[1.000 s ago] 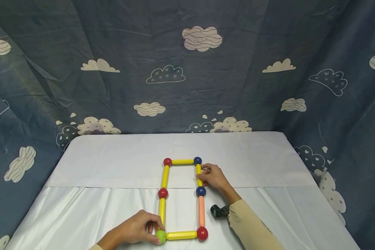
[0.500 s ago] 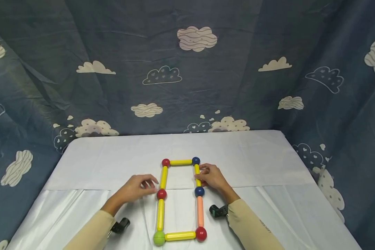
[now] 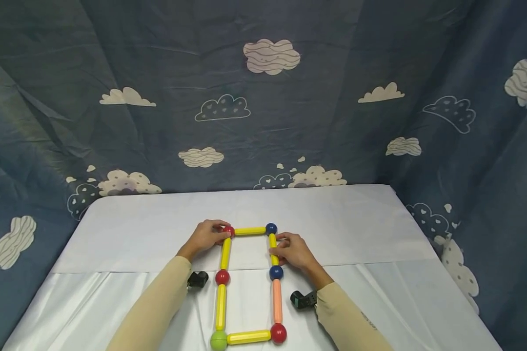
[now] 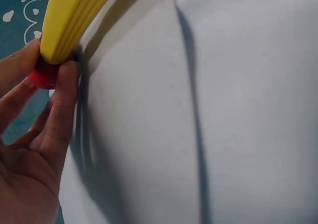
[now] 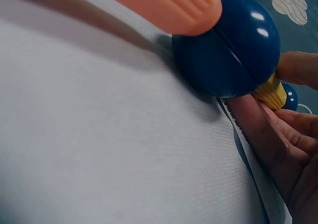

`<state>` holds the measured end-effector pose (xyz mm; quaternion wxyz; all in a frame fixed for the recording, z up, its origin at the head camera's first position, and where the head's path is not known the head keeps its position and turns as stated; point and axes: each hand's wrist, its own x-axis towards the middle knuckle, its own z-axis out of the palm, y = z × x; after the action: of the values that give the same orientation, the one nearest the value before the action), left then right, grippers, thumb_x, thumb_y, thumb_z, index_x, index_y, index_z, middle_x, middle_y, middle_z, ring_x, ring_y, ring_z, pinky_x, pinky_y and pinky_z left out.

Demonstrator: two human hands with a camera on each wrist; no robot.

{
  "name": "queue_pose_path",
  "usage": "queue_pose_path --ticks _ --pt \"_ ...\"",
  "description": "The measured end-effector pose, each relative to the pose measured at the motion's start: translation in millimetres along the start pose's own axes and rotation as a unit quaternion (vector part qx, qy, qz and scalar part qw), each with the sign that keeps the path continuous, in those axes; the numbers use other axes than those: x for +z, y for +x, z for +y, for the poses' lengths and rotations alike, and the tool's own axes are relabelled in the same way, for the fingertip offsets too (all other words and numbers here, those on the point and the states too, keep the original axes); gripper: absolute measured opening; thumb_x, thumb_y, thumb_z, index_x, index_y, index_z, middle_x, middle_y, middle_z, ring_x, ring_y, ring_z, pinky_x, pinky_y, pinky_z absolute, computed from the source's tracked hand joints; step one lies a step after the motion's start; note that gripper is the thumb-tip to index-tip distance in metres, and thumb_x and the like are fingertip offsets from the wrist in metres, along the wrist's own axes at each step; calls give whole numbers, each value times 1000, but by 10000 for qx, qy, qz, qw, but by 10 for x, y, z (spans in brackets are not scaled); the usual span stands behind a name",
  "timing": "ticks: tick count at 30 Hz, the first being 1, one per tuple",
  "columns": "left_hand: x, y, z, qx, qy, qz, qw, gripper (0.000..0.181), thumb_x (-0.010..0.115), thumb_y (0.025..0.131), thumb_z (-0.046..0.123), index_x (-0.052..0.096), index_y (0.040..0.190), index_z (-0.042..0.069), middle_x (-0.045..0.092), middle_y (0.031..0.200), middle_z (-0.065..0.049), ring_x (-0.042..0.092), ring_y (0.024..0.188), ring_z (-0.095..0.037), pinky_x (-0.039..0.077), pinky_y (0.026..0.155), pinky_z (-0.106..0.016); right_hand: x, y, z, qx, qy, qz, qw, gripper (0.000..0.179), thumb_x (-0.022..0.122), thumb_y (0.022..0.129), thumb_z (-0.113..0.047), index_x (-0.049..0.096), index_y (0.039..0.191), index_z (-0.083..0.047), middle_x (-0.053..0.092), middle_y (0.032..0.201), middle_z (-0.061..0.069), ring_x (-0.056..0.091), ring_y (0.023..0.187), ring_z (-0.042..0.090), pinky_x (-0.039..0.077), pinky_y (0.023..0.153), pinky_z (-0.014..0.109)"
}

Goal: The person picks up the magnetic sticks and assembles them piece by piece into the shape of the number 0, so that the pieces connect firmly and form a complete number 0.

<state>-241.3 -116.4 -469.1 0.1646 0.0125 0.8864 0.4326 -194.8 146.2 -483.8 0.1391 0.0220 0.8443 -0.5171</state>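
Yellow rods, one orange rod (image 3: 277, 301) and coloured balls form a long rectangular frame on the white-covered table. With thumb and fingers, my left hand (image 3: 205, 236) pinches the red ball (image 3: 229, 231) at the far left corner; the left wrist view shows that red ball (image 4: 45, 76) between the fingertips, a yellow rod (image 4: 74, 20) joined to it. On the far right side, my right hand (image 3: 293, 251) grips the yellow rod (image 3: 273, 247) between two blue balls. The nearer blue ball (image 5: 226, 45) looms large in the right wrist view, joined to the orange rod.
A green ball (image 3: 218, 340) and a red ball (image 3: 278, 333) make the near corners, and another red ball (image 3: 222, 277) sits midway on the left side. Behind the white table cover (image 3: 355, 219) hangs a dark cloud-print curtain (image 3: 325, 122).
My left hand has left the green ball at the near left corner, moved up the left side and taken hold of the far red ball. My right hand stays on its rod.
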Motion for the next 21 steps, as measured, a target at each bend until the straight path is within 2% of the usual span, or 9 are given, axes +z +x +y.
queue_pose_path --ticks 4,10,21 --pt "17 11 -53 160 -86 178 9997 31 70 89 16 67 118 6 63 98 -8 60 77 -15 55 70 -25 3 16 -16 -11 10 2 10000 50 74 83 -12 54 127 3 64 80 6 60 56 14 54 54 27" --pt "33 23 -86 180 -201 403 9988 34 69 90 15 65 122 5 64 104 -10 63 81 -15 55 73 -27 12 34 -28 -52 63 -8 10000 49 74 83 -12 55 126 4 63 80 6 59 55 14 53 53 27" --pt "0 85 -110 81 -178 434 9989 35 69 90 18 64 123 7 64 107 -10 62 82 -16 55 76 -29 33 102 -38 -50 166 35 9998 47 73 85 -11 56 127 3 64 85 8 60 58 14 55 55 28"
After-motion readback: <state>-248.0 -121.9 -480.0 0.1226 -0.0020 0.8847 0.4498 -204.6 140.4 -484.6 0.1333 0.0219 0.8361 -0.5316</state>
